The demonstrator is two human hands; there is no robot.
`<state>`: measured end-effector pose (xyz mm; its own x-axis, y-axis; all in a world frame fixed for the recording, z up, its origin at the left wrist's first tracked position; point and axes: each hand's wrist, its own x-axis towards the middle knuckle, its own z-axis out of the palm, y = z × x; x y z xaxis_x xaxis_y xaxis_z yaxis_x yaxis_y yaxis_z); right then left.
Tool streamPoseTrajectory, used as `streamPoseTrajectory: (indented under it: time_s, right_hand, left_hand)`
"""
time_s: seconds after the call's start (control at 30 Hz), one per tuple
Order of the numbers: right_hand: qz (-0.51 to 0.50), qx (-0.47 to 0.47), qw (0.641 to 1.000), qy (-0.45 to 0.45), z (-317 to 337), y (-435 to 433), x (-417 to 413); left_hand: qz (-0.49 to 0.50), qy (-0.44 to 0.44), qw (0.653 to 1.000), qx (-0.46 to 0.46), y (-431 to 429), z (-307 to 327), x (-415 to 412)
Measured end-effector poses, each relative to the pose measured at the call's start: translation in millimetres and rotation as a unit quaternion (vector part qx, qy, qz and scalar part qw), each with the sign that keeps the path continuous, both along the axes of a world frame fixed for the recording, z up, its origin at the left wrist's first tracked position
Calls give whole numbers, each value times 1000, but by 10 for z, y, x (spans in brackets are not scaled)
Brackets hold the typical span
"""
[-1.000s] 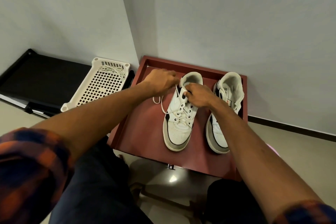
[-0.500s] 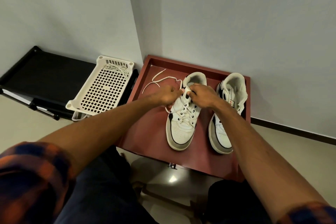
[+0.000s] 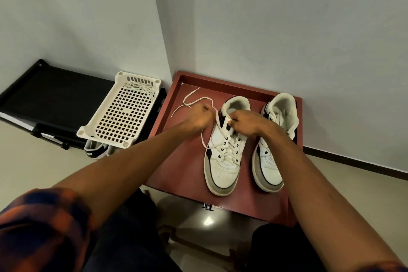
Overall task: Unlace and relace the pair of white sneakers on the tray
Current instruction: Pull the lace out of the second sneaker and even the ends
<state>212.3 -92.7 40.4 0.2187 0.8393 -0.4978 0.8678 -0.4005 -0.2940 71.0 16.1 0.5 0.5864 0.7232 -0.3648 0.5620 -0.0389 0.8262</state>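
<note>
Laced sneaker [image 3: 223,168] and second sneaker [image 3: 268,161] sit side by side on red tray [image 3: 176,161]. Left hand [image 3: 199,117] fisted around lace [image 3: 192,100]; right hand [image 3: 248,122] pinches lace at laced sneaker's top eyelets.

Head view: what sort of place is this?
Probably a home room corner, perhaps an entryway: bare walls with dark skirting, sneakers on a red tray, another shoe under a white basket by a black rack.
</note>
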Motion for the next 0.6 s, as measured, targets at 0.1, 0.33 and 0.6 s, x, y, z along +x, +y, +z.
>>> streamPoseTrajectory:
  time_s: [0.1, 0.33, 0.6]
  right_hand:
    - [-28, 54, 998, 25, -12, -68, -35]
    - [-125, 169, 975, 68, -141, -165, -129]
    - [-137, 221, 964, 63, -211, -173, -149]
  left_hand:
    - [-14, 85, 985, 150, 111, -198, -316]
    - [-150, 168, 932, 285, 361, -506, -617]
    - [-227, 245, 845, 418, 472, -402, -489]
